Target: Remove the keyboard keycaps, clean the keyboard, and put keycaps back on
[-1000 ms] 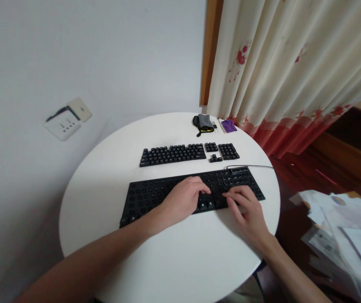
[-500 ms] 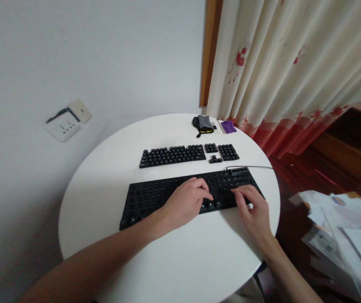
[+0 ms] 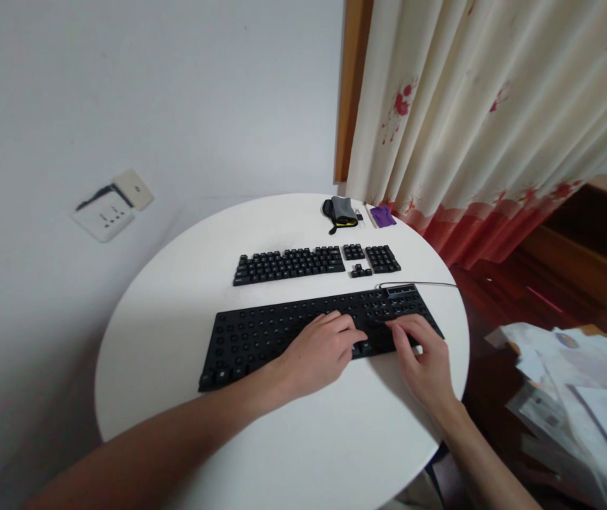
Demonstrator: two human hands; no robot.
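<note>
Keyboard (image 3: pixel 261 329) flat on the round white table (image 3: pixel 149 333), in front of the person, long side across, slightly skewed. Most of its deck shows bare key switches. A few keycaps (image 3: pixel 222 373) sit on its bottom row at the near-left corner, a few more by the left hand.

Left hand (image 3: pixel 318 353): over the near edge of the keyboard, right of middle. Fingers curled and close together, index reaching down to the bottom row. Can't tell if they're pinching anything; the hand hides it.

Right hand (image 3: pixel 428 363): at the right end of the keyboard, below the number pad area. Thumb and index tips nearly together, pointing left; can't tell if there's a part between them. Hands are apart, with a stretch of deck between.

Loose caps, behind the keyboard, laid out in key order: main block (image 3: pixel 288 266) on the left, small nav block (image 3: pixel 353 251) right of it, arrow caps (image 3: pixel 360 270) in front of that, number block (image 3: pixel 382 258) at far right.

Cable (image 3: pixel 425 285) runs from the keyboard's far edge to the table's right edge.

Far side of table: grey-black pouch (image 3: pixel 342 211), purple cloth (image 3: pixel 382 216) near it on the right.

Papers (image 3: pixel 574 368) and plastic bags off to the right, lower than the table.
</note>
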